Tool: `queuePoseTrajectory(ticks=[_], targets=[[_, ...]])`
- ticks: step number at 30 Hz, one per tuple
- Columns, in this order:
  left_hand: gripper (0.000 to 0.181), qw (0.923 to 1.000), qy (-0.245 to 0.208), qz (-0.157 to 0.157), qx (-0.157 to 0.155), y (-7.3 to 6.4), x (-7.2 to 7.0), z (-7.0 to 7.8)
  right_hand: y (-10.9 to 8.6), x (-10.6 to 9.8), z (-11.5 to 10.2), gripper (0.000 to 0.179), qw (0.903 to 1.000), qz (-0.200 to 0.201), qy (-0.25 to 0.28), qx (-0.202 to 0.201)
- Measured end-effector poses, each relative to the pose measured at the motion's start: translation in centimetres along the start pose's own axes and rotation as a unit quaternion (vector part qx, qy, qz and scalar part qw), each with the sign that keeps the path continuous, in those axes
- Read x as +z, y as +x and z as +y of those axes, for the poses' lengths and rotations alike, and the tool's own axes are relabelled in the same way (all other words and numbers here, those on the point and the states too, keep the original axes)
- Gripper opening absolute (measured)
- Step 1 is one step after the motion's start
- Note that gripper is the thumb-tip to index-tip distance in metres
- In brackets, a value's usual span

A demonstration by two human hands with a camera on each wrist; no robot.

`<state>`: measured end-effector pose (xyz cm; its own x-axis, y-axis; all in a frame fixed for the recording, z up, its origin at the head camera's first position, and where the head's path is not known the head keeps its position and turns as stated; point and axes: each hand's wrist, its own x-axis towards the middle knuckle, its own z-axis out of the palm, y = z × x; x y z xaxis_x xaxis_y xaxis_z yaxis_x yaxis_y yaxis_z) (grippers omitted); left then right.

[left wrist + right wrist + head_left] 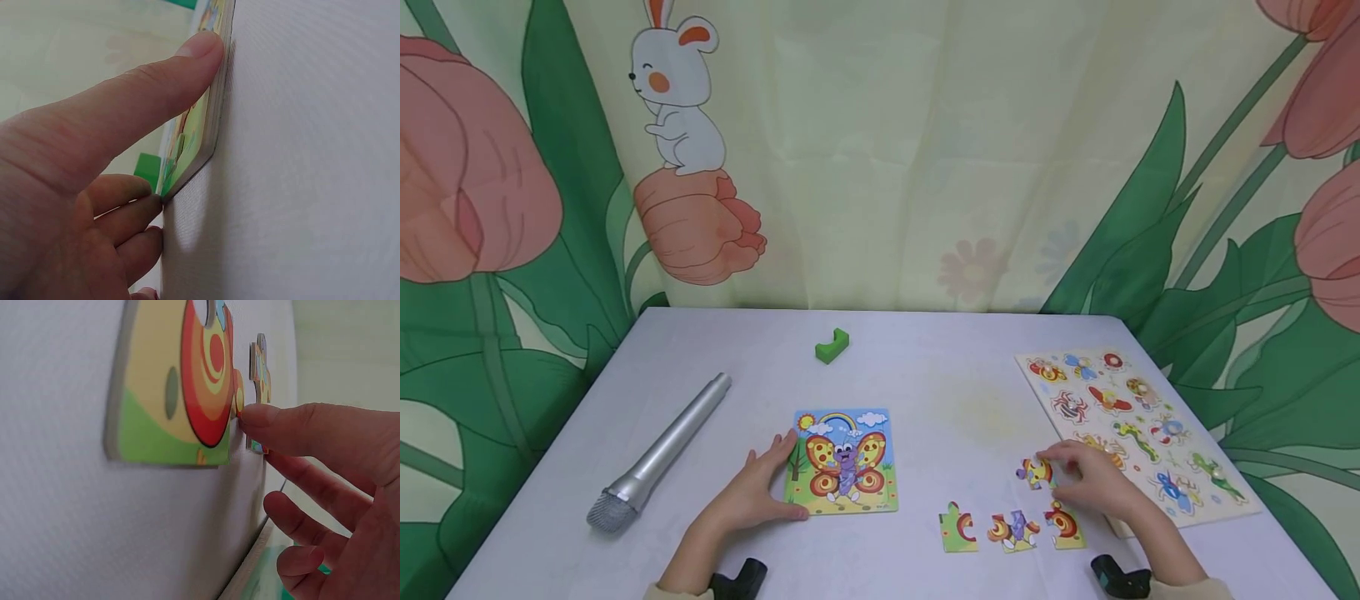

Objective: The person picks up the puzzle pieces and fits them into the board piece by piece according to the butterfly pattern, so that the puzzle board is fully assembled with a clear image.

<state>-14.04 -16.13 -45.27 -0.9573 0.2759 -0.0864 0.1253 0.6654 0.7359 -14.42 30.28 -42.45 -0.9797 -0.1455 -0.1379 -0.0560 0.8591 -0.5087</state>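
Nearest you, three flat, multicoloured jigsaw pieces (1066, 532) lie apart in a row. Just beyond, your right hand (1093, 479) appears to pinch the edge of a small yellow-and-red jigsaw piece (1036, 473). Your left hand (752, 492), fingers relaxed, touches the square butterfly picture board (846, 458). You seem to be arranging pieces; the next move probably calls for aligning this one with the row. Farther off sits a notched green block (832, 347).
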Motion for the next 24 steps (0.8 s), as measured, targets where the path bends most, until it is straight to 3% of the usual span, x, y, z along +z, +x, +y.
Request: queuePoseTrajectory(ticks=[17, 24], targets=[[0.111, 1.0, -0.003, -0.002, 0.005, -0.1, 0.0, 0.1, 0.0, 0.5, -0.1, 0.039, 0.9998, 0.015, 0.012, -0.007], [0.11, 1.0, 0.001, 0.003, 0.007, 0.0, 0.1, -0.1, 0.3, 0.8, -0.9, 0.033, 0.9991, 0.008, 0.026, -0.034]])
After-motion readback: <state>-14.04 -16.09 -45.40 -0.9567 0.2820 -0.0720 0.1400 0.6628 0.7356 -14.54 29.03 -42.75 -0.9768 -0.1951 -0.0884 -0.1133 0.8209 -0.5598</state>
